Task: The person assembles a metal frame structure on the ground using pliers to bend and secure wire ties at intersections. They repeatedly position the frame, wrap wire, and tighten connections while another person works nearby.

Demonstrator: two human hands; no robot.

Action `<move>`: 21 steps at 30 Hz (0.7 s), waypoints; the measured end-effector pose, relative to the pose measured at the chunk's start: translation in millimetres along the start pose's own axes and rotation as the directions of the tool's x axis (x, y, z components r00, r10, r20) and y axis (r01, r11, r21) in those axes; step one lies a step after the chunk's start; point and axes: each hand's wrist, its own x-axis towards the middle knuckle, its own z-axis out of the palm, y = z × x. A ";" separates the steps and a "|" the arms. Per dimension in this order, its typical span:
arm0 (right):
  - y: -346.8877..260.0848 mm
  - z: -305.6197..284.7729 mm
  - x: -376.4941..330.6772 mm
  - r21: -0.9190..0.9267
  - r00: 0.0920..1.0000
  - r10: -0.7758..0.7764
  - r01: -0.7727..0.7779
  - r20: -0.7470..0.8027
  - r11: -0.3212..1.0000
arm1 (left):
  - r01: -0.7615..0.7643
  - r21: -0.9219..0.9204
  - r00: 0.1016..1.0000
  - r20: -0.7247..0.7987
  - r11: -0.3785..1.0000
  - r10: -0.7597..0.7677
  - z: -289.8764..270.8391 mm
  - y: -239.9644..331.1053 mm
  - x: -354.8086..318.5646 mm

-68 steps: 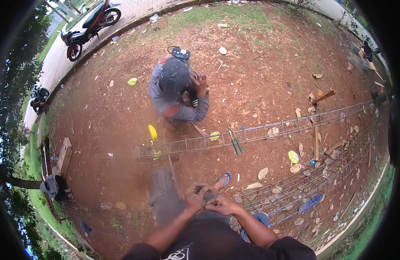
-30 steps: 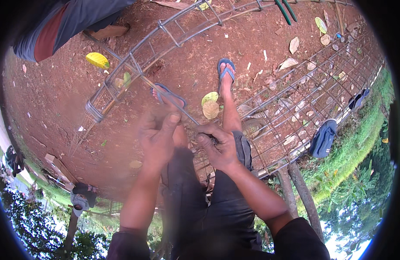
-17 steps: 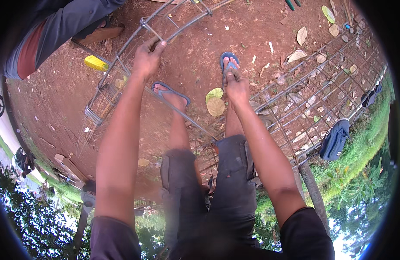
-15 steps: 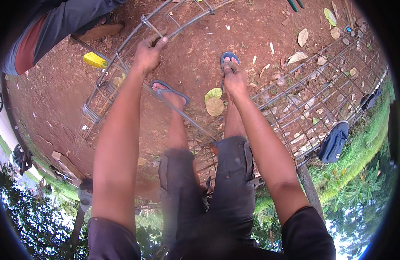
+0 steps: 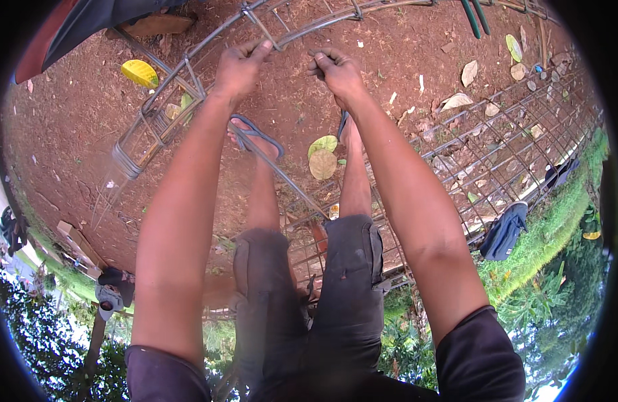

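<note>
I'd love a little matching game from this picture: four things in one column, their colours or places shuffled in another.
1. Left hand
2. Large leaf at left
3. Sandals
4. Tool handles at upper right

A. yellow
B. green
C. fingertips near the steel cage
D. bluish

Pairs: 1-C; 2-A; 3-D; 4-B

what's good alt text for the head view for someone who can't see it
A person's left hand is at a long steel-rod cage over reddish soil, the right hand curled nearby; a metal grid lies to the right.
</note>
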 end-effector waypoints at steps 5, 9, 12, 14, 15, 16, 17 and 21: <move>1.9 11.3 10.0 0.022 0.997 -0.046 0.045 0.062 0.999 | 0.096 0.046 0.995 -0.013 0.994 -0.096 3.2 11.3 1.3; -4.0 23.8 11.0 0.171 0.985 -0.105 0.081 0.138 0.982 | -0.034 -0.150 0.975 -0.223 0.988 -0.001 15.0 4.4 2.1; -3.0 23.3 16.9 0.087 0.980 -0.132 0.120 0.147 0.989 | -0.235 -0.242 0.925 -0.353 0.941 0.140 25.9 2.4 1.7; -8.1 27.3 15.8 0.033 0.980 -0.137 0.133 0.147 0.991 | -0.252 -0.321 0.940 -0.304 0.913 0.153 20.2 -3.1 2.7; -10.6 29.2 14.8 0.005 0.979 -0.140 0.141 0.147 0.990 | -0.252 -0.245 0.931 -0.324 0.936 0.166 19.5 -5.5 2.8; -9.7 29.3 15.0 0.012 0.979 -0.141 0.141 0.147 0.990 | -0.245 -0.167 0.923 -0.341 0.955 0.177 20.5 -6.1 2.2; -8.8 29.6 15.1 0.020 0.979 -0.143 0.142 0.147 0.990 | -0.236 -0.089 0.915 -0.357 0.968 0.191 21.3 -5.2 1.4; -9.9 30.5 12.4 0.028 0.974 -0.177 0.175 0.143 0.984 | -0.279 -0.115 0.885 -0.415 0.953 0.209 27.6 -11.5 4.9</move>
